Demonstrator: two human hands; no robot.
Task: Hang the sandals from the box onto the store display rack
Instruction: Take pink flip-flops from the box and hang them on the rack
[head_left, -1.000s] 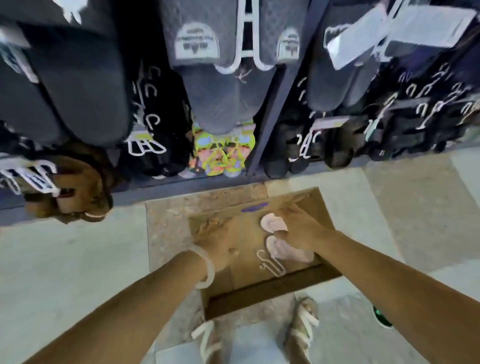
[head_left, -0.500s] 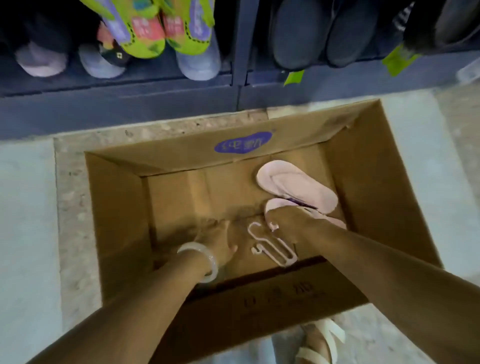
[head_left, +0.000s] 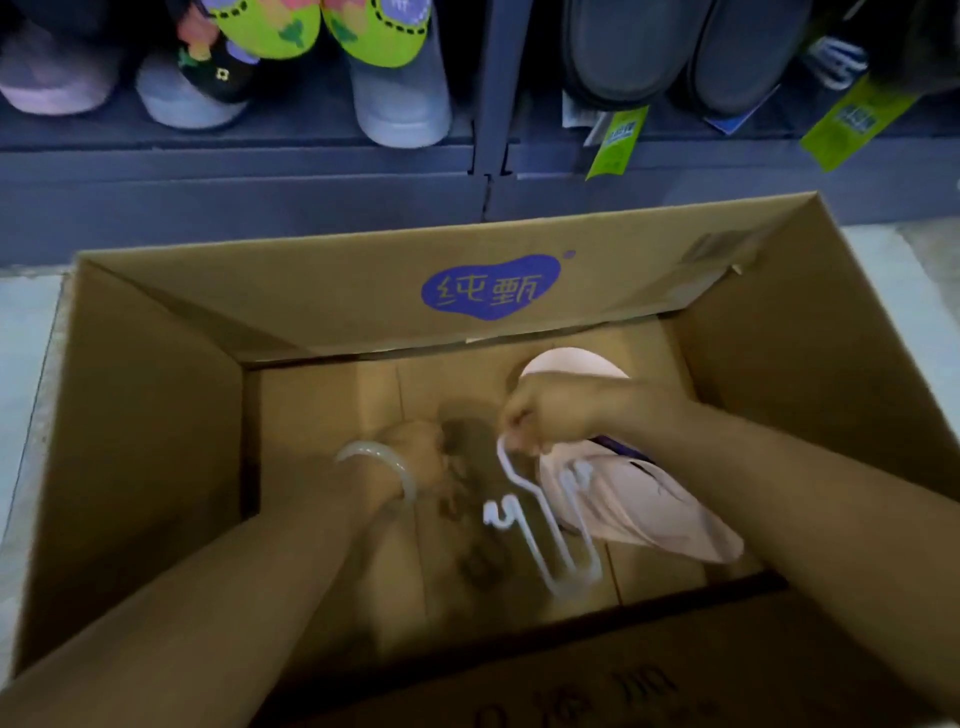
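a: which step is the person working through here?

b: the pick-up. the right hand (head_left: 545, 410) is reaching down into the open brown cardboard box (head_left: 156, 415) and its fingers are curling tight around the top of the thin white plastic hanger (head_left: 540, 519). the pale pink flat sandals (head_left: 639, 504) are lying at the right of the box floor, one sole just beside the hanger's lower arms, the other peeking out past the wrist toward the far wall.

a: and the left hand (head_left: 421, 457)?

b: it is reaching to the box floor just left of the hanger, a pale translucent bangle (head_left: 379, 462) sitting on the wrist. it is smeared by blur, so he cannot tell whether those fingers are lying flat or curling on anything.

a: what is the next move calling for?

b: judging from the grip, lifting hanger and pair clear of the box walls together, then carrying the hook up to the dark grey display rack (head_left: 467, 171) standing just beyond the box.

a: are the sandals actually clipped on?

b: possibly. the hanger's arms are overlapping the nearer sole, but the join is too blurred to confirm, so one sandal could be slipping free on the lift.

a: anything else hidden?

b: the rack's hanging rails are cut off above; only the toes of green patterned slippers (head_left: 322, 26) and grey slippers (head_left: 685, 52) are showing.
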